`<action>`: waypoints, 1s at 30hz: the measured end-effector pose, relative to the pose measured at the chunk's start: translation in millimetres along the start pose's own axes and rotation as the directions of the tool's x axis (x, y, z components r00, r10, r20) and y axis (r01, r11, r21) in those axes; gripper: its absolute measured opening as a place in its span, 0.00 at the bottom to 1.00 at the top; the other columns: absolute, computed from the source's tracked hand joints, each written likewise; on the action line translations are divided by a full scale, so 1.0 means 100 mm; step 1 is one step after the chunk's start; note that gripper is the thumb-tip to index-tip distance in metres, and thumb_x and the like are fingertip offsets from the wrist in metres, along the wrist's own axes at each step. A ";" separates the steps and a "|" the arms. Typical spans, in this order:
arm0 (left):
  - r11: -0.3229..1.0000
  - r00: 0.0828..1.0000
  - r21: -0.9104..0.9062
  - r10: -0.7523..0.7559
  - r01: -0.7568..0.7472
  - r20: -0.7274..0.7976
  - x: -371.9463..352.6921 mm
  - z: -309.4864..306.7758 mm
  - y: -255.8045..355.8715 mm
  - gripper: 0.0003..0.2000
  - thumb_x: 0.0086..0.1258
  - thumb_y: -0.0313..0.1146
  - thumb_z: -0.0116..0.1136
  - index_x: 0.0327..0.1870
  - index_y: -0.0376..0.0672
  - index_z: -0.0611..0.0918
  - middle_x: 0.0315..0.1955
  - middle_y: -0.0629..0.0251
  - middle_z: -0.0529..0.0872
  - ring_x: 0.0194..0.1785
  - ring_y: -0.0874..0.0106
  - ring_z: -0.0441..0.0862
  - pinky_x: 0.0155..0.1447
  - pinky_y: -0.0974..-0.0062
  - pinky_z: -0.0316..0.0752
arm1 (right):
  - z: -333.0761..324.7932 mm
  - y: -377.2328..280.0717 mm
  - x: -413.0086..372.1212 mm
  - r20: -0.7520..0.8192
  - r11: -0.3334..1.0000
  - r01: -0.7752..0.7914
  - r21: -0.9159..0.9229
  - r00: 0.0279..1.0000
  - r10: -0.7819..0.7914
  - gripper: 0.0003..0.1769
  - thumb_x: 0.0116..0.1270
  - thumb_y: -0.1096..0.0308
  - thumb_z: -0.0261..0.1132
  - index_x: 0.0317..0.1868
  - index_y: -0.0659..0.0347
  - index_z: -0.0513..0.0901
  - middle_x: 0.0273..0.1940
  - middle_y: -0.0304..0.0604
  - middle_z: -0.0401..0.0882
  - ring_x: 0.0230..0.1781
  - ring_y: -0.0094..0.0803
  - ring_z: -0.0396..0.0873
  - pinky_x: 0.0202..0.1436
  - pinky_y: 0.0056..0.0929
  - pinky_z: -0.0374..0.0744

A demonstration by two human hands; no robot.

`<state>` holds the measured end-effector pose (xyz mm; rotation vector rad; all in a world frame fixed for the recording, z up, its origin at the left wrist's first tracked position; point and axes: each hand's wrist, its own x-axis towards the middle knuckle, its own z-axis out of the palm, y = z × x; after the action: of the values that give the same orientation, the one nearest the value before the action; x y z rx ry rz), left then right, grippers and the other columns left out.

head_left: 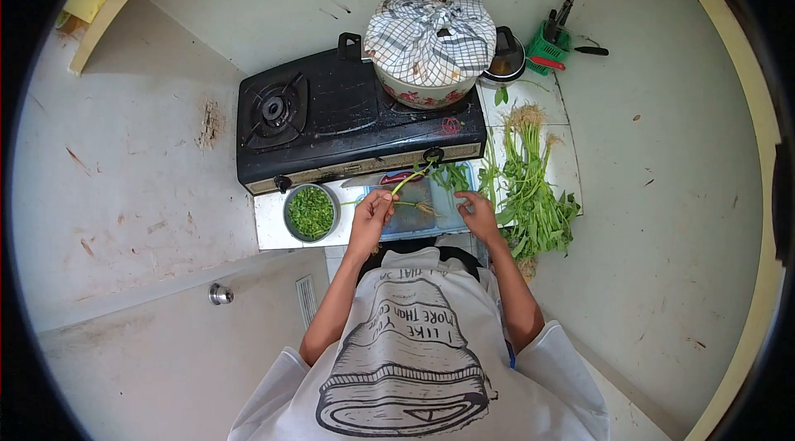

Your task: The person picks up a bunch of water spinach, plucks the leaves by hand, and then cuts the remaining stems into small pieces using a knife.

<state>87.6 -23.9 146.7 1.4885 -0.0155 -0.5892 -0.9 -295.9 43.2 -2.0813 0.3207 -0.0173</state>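
My left hand (374, 211) is closed on a green leafy stem (409, 180), which slants up and to the right. Its leaves (451, 177) hang between my two hands. My right hand (478, 214) is just right of those leaves, fingers slightly apart, with nothing visible in it. Below the hands lies a blue chopping board (403, 226), with a rooted stem end (425, 208) on it. A knife with a red handle (402, 178) rests at the board's back edge. Left of my left hand stands a grey bowl (334, 224) of chopped greens (310, 212).
A black two-burner stove (344, 106) stands behind the board, with a cloth-covered pot (424, 95) on its right side. Rooted leafy greens (534, 184) lie to the right. A small pot (507, 64) and a green utensil basket (547, 50) stand at back right.
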 end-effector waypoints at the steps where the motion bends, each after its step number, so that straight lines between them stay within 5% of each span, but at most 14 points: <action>1: 1.000 1.000 -0.002 -0.001 0.001 0.000 0.00 0.00 0.01 0.11 0.85 0.36 0.53 0.49 0.40 0.84 0.28 0.76 0.75 0.31 0.84 0.67 0.36 0.83 0.62 | 0.02 0.07 0.00 0.033 0.999 -0.016 -0.039 0.999 0.017 0.16 0.65 0.76 0.68 0.54 0.63 0.88 0.50 0.51 0.87 0.43 0.41 0.87 0.51 0.37 0.83; 9: 1.000 1.000 0.003 0.004 -0.004 -0.002 -0.02 0.01 0.04 0.10 0.85 0.36 0.53 0.49 0.40 0.84 0.28 0.76 0.76 0.31 0.84 0.68 0.36 0.83 0.63 | 0.10 0.28 -0.11 0.017 0.968 0.142 -0.209 0.990 -0.142 0.12 0.65 0.73 0.67 0.49 0.62 0.87 0.49 0.52 0.85 0.44 0.52 0.85 0.53 0.44 0.83; 12: 1.000 1.000 0.021 -0.001 0.001 -0.011 -0.02 0.02 0.03 0.10 0.85 0.36 0.53 0.49 0.40 0.84 0.29 0.76 0.77 0.32 0.84 0.68 0.37 0.82 0.63 | -0.03 0.15 -0.11 -0.008 0.981 -0.004 -0.196 1.000 0.002 0.12 0.65 0.75 0.65 0.48 0.62 0.87 0.47 0.51 0.85 0.42 0.49 0.86 0.49 0.43 0.83; 21: 0.983 0.994 0.163 0.076 -0.088 0.075 0.07 0.05 -0.02 0.06 0.81 0.30 0.59 0.50 0.38 0.83 0.37 0.73 0.86 0.41 0.83 0.79 0.46 0.82 0.72 | -0.58 -0.84 0.08 -0.293 0.995 0.079 0.056 0.954 -0.059 0.10 0.73 0.74 0.64 0.51 0.62 0.88 0.41 0.46 0.85 0.34 0.33 0.82 0.37 0.30 0.78; 30: 0.961 0.985 0.229 0.131 -0.153 0.109 0.07 0.09 0.10 0.06 0.78 0.25 0.59 0.51 0.35 0.84 0.39 0.71 0.86 0.43 0.82 0.81 0.52 0.81 0.74 | -0.62 -1.46 0.11 -0.224 0.963 0.270 0.010 0.939 -0.261 0.13 0.68 0.77 0.68 0.52 0.62 0.88 0.51 0.45 0.84 0.45 0.40 0.84 0.48 0.35 0.80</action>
<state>94.3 -35.4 154.4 1.6738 -0.2715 -0.5534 33.0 -281.9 198.4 -2.0717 0.1683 -0.4168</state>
